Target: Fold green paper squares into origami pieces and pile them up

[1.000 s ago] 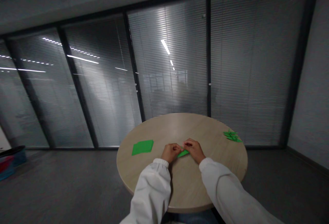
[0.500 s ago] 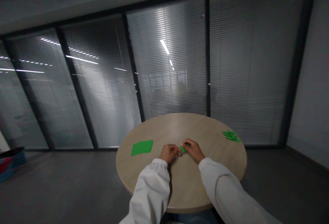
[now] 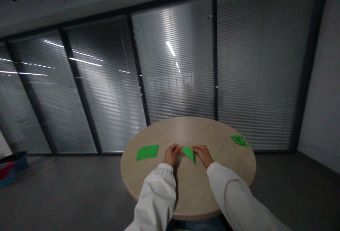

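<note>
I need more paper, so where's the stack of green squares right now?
In the head view, the stack of green paper squares lies flat on the left part of the round wooden table, just left of the person's left hand.

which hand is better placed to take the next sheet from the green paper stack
Left, probably: the left hand is nearer the green paper stack, with nothing between them. The right hand lies beyond the folded green paper triangle, which both hands hold.

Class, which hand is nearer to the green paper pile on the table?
Left. The left hand sits just right of the green paper pile, apart from it; the right hand lies farther right, beyond the folded green paper triangle.
</note>
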`<state>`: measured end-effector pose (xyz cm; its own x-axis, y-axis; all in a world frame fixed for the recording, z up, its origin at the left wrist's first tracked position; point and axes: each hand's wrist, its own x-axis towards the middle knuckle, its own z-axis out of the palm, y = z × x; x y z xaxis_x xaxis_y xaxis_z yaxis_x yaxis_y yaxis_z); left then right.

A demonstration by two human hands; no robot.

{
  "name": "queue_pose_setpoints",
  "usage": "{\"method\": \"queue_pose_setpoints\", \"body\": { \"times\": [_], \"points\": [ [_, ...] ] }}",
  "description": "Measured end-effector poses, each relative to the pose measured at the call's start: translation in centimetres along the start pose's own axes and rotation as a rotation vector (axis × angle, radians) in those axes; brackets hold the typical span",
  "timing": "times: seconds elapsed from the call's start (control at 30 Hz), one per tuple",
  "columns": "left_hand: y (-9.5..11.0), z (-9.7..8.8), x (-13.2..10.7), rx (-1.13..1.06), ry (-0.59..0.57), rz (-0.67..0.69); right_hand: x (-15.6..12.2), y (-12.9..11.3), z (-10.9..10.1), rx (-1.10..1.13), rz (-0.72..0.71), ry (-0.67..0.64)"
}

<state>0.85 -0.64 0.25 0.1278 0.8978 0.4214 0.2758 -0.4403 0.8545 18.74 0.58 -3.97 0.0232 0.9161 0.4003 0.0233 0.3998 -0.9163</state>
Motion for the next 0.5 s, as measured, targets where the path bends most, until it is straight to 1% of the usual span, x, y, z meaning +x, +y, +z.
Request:
{"method": "queue_pose_setpoints", "body": {
  "times": [0.1, 0.23, 0.37, 0.5],
  "points": [
    [-0.45, -0.11, 0.11, 0.027, 0.009, -0.006, -0.11, -0.23, 0.21, 0.002, 0.029, 0.027],
    [-0.82, -0.12, 0.09, 0.109, 0.007, 0.026, -0.10, -0.71, 0.14, -0.049, -0.003, 0.085],
    [-0.70, 0.07, -0.06, 0.036, -0.061, 0.057, 0.03, -0.48, -0.13, 0.024, 0.033, 0.091],
    [-0.48, 0.45, -0.19, -0.040, -0.158, 0.069, 0.05, -0.12, -0.18, 0.090, 0.059, 0.070]
  ]
}}
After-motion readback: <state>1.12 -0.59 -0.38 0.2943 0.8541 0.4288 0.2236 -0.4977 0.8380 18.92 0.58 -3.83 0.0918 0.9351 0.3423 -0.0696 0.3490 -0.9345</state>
